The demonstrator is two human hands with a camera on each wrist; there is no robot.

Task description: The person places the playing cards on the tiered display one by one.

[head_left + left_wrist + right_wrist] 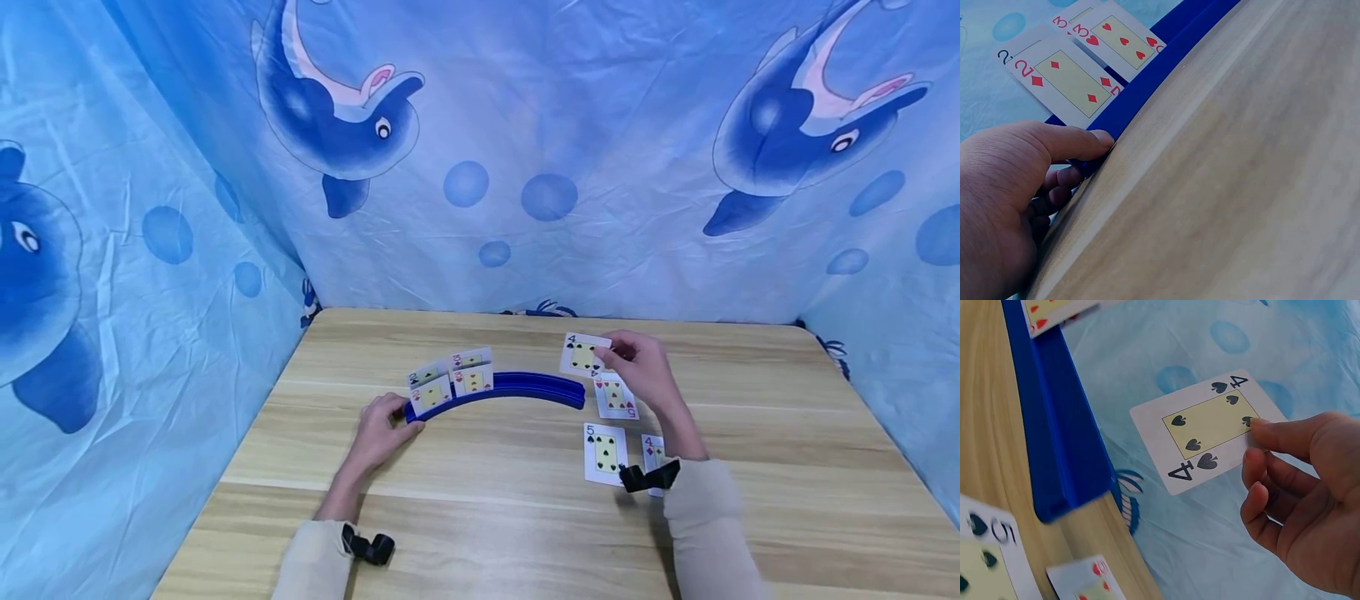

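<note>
A curved blue card holder (528,383) lies on the table. My left hand (381,433) pinches its left end, the thumb along the near side and fingers curled beyond. Toward that end stand a two of diamonds (1063,81) and a three of hearts (1116,40), with a black two (427,372) and a red three (471,358) in a row behind them. Beyond the holder's right end, my right hand (637,367) holds up a four of spades (1200,434), pinched at one edge between thumb and fingers, its face toward me.
Loose cards lie face up right of the holder: a five of hearts (617,398), a five of spades (605,452) and a four of diamonds (652,450), partly hidden by the right wrist strap. A blue dolphin-print cloth (480,108) hangs behind the wooden table (487,517) and at both sides.
</note>
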